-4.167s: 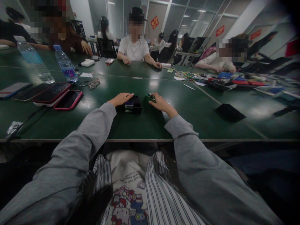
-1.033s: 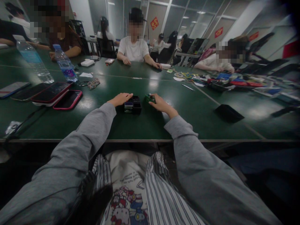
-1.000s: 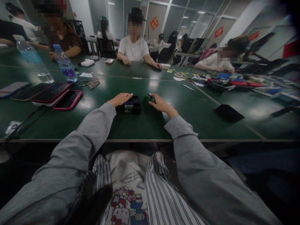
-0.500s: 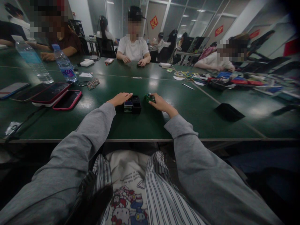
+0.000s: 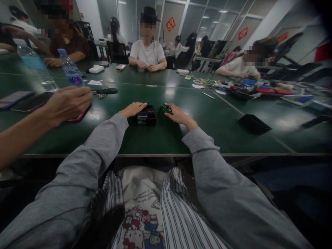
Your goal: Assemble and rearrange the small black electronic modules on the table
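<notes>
On the green tabletop, my left hand [image 5: 132,109] is closed at the far left side of an open black plastic case [image 5: 151,116], gripping it. Set at the case's near left is a small module with a dark screen [image 5: 141,117]. To the right, my right hand [image 5: 178,114] pinches a green circuit board [image 5: 164,109] between thumb and fingers. A short gap separates the board from the case. Parts of the fingers on both hands are hidden.
From the left reaches another person's hand [image 5: 70,101] with a dark-handled tool, perhaps a screwdriver [image 5: 110,91], above phones. Two water bottles [image 5: 71,71] stand behind. A black object [image 5: 254,123] lies right; cables and parts [image 5: 259,88] are heaped beyond. Co-workers sit across.
Another person's arm has come in from the left, holding the dark-handled tool over the phones. My two hands, the case and the board have stayed in place.
</notes>
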Demonstrator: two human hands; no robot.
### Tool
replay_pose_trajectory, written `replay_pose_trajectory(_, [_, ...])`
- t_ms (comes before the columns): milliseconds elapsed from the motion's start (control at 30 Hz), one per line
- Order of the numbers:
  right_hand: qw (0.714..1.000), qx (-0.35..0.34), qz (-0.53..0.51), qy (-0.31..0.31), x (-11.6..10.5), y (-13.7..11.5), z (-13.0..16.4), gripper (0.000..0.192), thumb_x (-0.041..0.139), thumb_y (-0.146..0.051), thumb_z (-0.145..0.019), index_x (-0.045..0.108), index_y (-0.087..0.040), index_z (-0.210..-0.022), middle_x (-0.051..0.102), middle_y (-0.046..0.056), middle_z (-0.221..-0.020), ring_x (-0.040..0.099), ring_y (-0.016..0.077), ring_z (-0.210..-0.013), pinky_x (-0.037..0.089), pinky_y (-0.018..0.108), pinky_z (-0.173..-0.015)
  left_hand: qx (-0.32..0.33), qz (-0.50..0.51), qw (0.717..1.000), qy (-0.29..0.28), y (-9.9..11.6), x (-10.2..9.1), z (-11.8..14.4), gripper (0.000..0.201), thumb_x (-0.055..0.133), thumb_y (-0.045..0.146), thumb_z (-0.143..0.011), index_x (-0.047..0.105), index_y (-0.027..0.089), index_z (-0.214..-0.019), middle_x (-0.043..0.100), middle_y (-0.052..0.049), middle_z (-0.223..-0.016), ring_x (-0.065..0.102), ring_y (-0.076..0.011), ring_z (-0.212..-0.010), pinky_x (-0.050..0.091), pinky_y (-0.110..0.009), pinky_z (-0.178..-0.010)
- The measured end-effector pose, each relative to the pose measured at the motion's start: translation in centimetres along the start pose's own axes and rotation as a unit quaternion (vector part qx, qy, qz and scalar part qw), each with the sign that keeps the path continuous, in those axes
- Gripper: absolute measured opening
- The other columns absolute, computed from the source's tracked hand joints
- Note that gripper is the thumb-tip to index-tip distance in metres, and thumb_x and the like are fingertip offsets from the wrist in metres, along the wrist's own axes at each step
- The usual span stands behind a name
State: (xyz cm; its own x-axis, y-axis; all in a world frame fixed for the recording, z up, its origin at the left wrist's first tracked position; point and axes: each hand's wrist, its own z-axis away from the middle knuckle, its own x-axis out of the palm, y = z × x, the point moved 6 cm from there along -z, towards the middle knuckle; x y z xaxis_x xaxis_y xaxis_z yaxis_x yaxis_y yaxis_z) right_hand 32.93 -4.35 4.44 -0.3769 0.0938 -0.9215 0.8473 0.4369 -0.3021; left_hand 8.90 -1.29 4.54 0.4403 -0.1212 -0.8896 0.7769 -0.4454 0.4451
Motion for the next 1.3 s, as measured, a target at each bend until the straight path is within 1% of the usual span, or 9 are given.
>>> replay_pose_trajectory(200, [1.0,0.001,0.002,-0.005,-0.1,-0.1,0.0,0.055,0.055,-0.034,-0.088,0.04,-0.012,-0.137,0.056,0.019,-0.13,0.054,0.0345,-0.12,0.043,0.051,-0.104,-0.029,0.015,0.999,-0.008,-0.2,0.0,-0.1,0.059,0.024,0.058,-0.1,0.063,0.015,-0.111,0.068,-0.008,-0.109,0.057,-0.0198,-0.094,0.043,-0.032,-0.089])
replay_pose_trajectory(300, [1.0,0.005,0.003,-0.008,0.0,-0.1,0.0,0.056,0.055,-0.034,-0.089,0.04,-0.01,-0.137,0.056,0.02,-0.13,0.054,0.0335,-0.121,0.043,0.049,-0.104,-0.013,-0.004,1.0,-0.002,0.0,0.1,-0.2,0.058,0.022,0.054,-0.101,0.063,0.013,-0.111,0.067,-0.009,-0.114,0.056,-0.0199,-0.1,0.041,-0.031,-0.093])
replay_pose_trajectory(467, [0.999,0.015,0.023,0.016,-0.5,-0.7,0.3,0.049,0.057,-0.034,-0.09,0.044,-0.015,-0.133,0.06,0.018,-0.125,0.058,0.0316,-0.116,0.046,0.047,-0.1,0.016,-0.034,0.999,0.005,0.3,0.1,-0.1,0.059,0.02,0.054,-0.1,0.064,0.018,-0.115,0.066,-0.01,-0.118,0.06,-0.0231,-0.106,0.043,-0.033,-0.091])
replay_pose_trajectory(600, [0.996,0.049,0.053,0.058,-0.9,-1.2,0.5,0.042,0.056,-0.033,-0.091,0.048,-0.015,-0.128,0.065,0.017,-0.115,0.063,0.0306,-0.105,0.05,0.042,-0.091,-0.022,-0.049,0.996,0.074,-0.5,-1.2,0.3,0.06,0.023,0.056,-0.098,0.071,0.019,-0.102,0.07,-0.01,-0.103,0.063,-0.0251,-0.096,0.045,-0.035,-0.086])
replay_pose_trajectory(667, [0.995,0.047,0.052,0.068,-0.7,-1.4,0.4,0.04,0.056,-0.031,-0.091,0.049,-0.015,-0.127,0.066,0.016,-0.114,0.064,0.0287,-0.104,0.05,0.039,-0.089,-0.033,-0.02,0.996,0.083,-1.0,-1.4,0.3,0.063,0.024,0.059,-0.097,0.073,0.019,-0.096,0.071,-0.01,-0.099,0.064,-0.0242,-0.091,0.046,-0.034,-0.084])
replay_pose_trajectory(767, [0.994,0.053,0.037,0.084,-0.4,-1.4,-0.1,0.04,0.057,-0.032,-0.089,0.05,-0.015,-0.125,0.066,0.015,-0.114,0.064,0.027,-0.102,0.049,0.037,-0.087,-0.029,0.044,0.997,0.055,-1.4,-1.1,0.2,0.071,0.018,0.063,-0.096,0.074,0.019,-0.093,0.072,-0.009,-0.097,0.065,-0.0221,-0.089,0.046,-0.033,-0.085])
replay_pose_trajectory(1033, [0.993,0.049,-0.012,0.109,0.2,-1.2,-0.7,0.039,0.059,-0.032,-0.086,0.053,-0.017,-0.122,0.066,0.013,-0.112,0.063,0.0265,-0.102,0.049,0.038,-0.087,-0.017,0.097,0.993,0.071,-1.6,-0.7,-0.1,0.067,0.029,0.066,-0.092,0.075,0.018,-0.094,0.071,-0.008,-0.094,0.062,-0.0203,-0.082,0.044,-0.031,-0.077])
replay_pose_trajectory(1167, [0.991,0.033,-0.038,0.123,0.7,-1.3,-1.1,0.038,0.06,-0.03,-0.085,0.054,-0.017,-0.121,0.066,0.013,-0.112,0.063,0.0265,-0.102,0.049,0.04,-0.088,0.001,0.119,0.988,0.099,-1.7,-0.9,-0.4,0.063,0.033,0.064,-0.092,0.075,0.017,-0.091,0.069,-0.007,-0.089,0.06,-0.0199,-0.081,0.043,-0.031,-0.075])
replay_pose_trajectory(1300, [0.991,0.003,-0.061,0.123,1.2,-1.9,-1.6,0.04,0.063,-0.03,-0.083,0.054,-0.018,-0.121,0.065,0.013,-0.112,0.061,0.0261,-0.103,0.048,0.041,-0.09,-0.022,0.156,0.977,0.145,-2.8,-1.1,-0.7,0.062,0.034,0.063,-0.092,0.073,0.015,-0.093,0.068,-0.007,-0.088,0.058,-0.0187,-0.076,0.042,-0.03,-0.071])
